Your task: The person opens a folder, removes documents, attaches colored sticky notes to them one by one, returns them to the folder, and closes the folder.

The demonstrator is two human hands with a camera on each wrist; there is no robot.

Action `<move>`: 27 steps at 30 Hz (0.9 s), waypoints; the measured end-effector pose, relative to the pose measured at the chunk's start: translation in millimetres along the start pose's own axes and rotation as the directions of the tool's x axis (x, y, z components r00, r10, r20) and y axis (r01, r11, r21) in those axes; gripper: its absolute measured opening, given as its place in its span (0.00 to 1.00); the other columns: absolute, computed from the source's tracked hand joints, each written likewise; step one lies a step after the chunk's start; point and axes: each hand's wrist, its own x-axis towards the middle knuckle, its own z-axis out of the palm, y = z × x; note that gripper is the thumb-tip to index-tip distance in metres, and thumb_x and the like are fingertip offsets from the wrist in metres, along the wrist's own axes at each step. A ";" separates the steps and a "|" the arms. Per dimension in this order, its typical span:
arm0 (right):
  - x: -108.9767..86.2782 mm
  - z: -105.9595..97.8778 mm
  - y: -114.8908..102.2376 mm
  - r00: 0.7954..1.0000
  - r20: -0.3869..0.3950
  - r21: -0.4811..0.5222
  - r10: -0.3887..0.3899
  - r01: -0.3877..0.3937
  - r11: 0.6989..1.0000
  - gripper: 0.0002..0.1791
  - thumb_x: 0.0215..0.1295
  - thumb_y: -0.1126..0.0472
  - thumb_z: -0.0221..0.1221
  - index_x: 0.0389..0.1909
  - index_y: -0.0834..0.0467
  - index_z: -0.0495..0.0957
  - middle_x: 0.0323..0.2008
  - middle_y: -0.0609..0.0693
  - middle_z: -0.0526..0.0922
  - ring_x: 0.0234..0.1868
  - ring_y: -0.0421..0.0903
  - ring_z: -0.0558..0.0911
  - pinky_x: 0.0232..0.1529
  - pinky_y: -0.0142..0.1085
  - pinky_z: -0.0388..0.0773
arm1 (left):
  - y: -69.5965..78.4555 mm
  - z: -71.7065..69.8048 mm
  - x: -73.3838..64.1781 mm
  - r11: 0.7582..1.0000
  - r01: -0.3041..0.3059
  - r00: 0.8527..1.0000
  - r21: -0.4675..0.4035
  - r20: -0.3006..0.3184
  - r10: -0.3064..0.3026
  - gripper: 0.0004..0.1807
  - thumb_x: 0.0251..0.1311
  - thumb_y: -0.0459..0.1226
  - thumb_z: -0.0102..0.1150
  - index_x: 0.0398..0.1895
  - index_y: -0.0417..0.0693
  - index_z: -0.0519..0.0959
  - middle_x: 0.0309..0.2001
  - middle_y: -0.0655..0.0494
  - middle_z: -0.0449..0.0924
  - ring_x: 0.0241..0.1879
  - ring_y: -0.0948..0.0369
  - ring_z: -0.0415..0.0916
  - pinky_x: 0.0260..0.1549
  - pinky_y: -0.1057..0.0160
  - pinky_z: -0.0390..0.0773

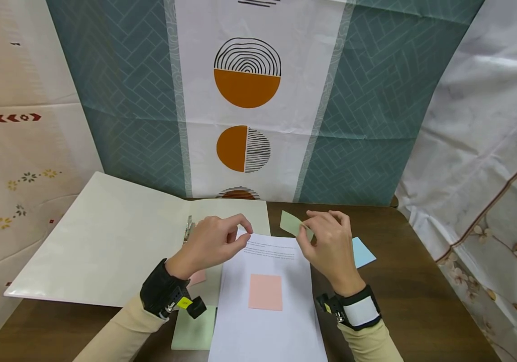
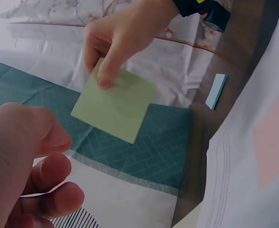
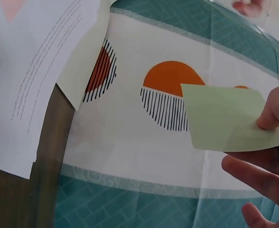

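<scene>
My right hand (image 1: 330,244) pinches a light green sticky note (image 1: 291,222) between thumb and fingers, above the right edge of a stack of printed paper (image 1: 263,327). The right wrist view shows the sticky note (image 3: 225,118) slightly bowed, its free end pointing away from the thumb. Over the paper's upper left side hovers my left hand (image 1: 213,239). Its fingers are loosely bent, and there is a gap between thumb and fingers (image 2: 59,194) with nothing in it. A pink sticky note (image 1: 265,292) lies flat on the paper below the printed lines.
An open white ring binder (image 1: 104,241) lies at the left, partly under the paper. A blue sticky pad (image 1: 363,252) sits right of the paper on the brown table (image 1: 403,301). Left of the paper are a green pad (image 1: 195,332) and a partly hidden pink piece (image 1: 197,277).
</scene>
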 end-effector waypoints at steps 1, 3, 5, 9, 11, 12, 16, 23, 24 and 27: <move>0.0 0.7 -1.5 1.000 0.010 0.002 -0.010 0.010 1.000 0.06 0.62 0.71 0.66 0.26 0.63 0.87 0.28 0.57 0.93 0.46 0.59 0.95 0.54 0.66 0.79 | 1.5 0.8 1.7 1.000 -0.007 1.000 -0.011 -0.002 0.007 0.05 0.71 0.34 0.68 0.46 0.49 0.88 0.15 0.64 0.67 0.18 0.75 0.55 0.22 0.71 0.58; -0.7 2.7 -5.0 0.999 0.032 0.006 -0.028 0.028 1.000 0.06 0.62 0.71 0.67 0.26 0.62 0.88 0.28 0.56 0.93 0.46 0.59 0.95 0.54 0.65 0.80 | 4.9 2.0 5.8 0.999 -0.025 1.000 -0.037 -0.005 0.025 0.06 0.71 0.34 0.69 0.49 0.47 0.87 0.15 0.63 0.67 0.17 0.75 0.55 0.22 0.71 0.58; -1.6 5.4 -9.1 0.997 0.056 0.012 -0.048 0.047 0.999 0.06 0.61 0.71 0.68 0.26 0.61 0.88 0.27 0.54 0.93 0.47 0.57 0.95 0.55 0.64 0.80 | 8.0 3.3 9.9 0.998 -0.045 0.999 -0.052 -0.008 0.045 0.09 0.71 0.34 0.69 0.51 0.46 0.86 0.15 0.64 0.67 0.17 0.76 0.55 0.22 0.71 0.58; -2.9 10.5 -17.7 0.991 0.097 0.028 -0.090 0.088 0.996 0.06 0.60 0.70 0.69 0.27 0.58 0.88 0.27 0.51 0.93 0.48 0.55 0.95 0.56 0.62 0.81 | 14.9 5.7 17.9 0.994 -0.082 0.997 -0.076 -0.011 0.081 0.13 0.72 0.33 0.69 0.56 0.45 0.85 0.15 0.64 0.65 0.17 0.76 0.53 0.22 0.71 0.56; -3.1 12.1 -21.3 0.988 0.108 0.039 -0.107 0.104 0.994 0.06 0.60 0.70 0.69 0.27 0.57 0.87 0.27 0.50 0.92 0.48 0.54 0.95 0.56 0.61 0.81 | 18.0 7.3 21.2 0.992 -0.096 0.995 -0.083 -0.016 0.095 0.13 0.72 0.32 0.69 0.57 0.45 0.85 0.15 0.62 0.66 0.17 0.76 0.53 0.22 0.71 0.55; -3.1 12.6 -22.9 0.987 0.112 0.045 -0.114 0.109 0.993 0.06 0.60 0.69 0.69 0.26 0.57 0.87 0.27 0.50 0.92 0.49 0.53 0.95 0.56 0.61 0.81 | 19.5 8.1 22.3 0.991 -0.101 0.995 -0.085 -0.019 0.100 0.13 0.72 0.32 0.69 0.57 0.45 0.86 0.15 0.62 0.67 0.17 0.76 0.53 0.22 0.71 0.55; -3.5 13.2 -27.0 0.984 0.125 0.058 -0.124 0.117 0.991 0.07 0.61 0.69 0.70 0.26 0.56 0.87 0.26 0.49 0.92 0.49 0.52 0.95 0.57 0.61 0.81 | 23.3 12.3 24.5 0.991 -0.105 0.994 -0.083 -0.024 0.104 0.07 0.71 0.30 0.68 0.48 0.47 0.89 0.16 0.60 0.72 0.18 0.77 0.54 0.22 0.72 0.55; -3.6 12.7 -28.7 0.982 0.140 0.057 -0.128 0.121 0.991 0.06 0.60 0.68 0.71 0.26 0.55 0.87 0.27 0.48 0.93 0.49 0.52 0.95 0.58 0.61 0.81 | 24.3 16.3 22.3 0.992 -0.095 0.995 -0.078 -0.024 0.093 0.06 0.68 0.29 0.67 0.40 0.47 0.90 0.17 0.59 0.77 0.20 0.78 0.56 0.23 0.74 0.56; -3.5 12.7 -28.7 0.982 0.139 0.057 -0.131 0.124 0.991 0.06 0.60 0.68 0.71 0.26 0.55 0.87 0.27 0.48 0.93 0.49 0.52 0.95 0.58 0.61 0.81 | 23.8 16.7 22.2 0.992 -0.098 0.995 -0.077 -0.028 0.096 0.06 0.68 0.29 0.68 0.41 0.47 0.90 0.18 0.59 0.77 0.20 0.77 0.57 0.24 0.74 0.57; -3.1 12.5 -28.7 0.982 0.129 0.054 -0.139 0.133 0.990 0.06 0.59 0.68 0.70 0.26 0.55 0.87 0.27 0.48 0.93 0.49 0.52 0.95 0.57 0.61 0.81 | 22.0 18.2 23.0 0.992 -0.107 0.994 -0.073 -0.035 0.104 0.06 0.67 0.29 0.68 0.40 0.48 0.90 0.19 0.60 0.80 0.20 0.76 0.59 0.24 0.73 0.59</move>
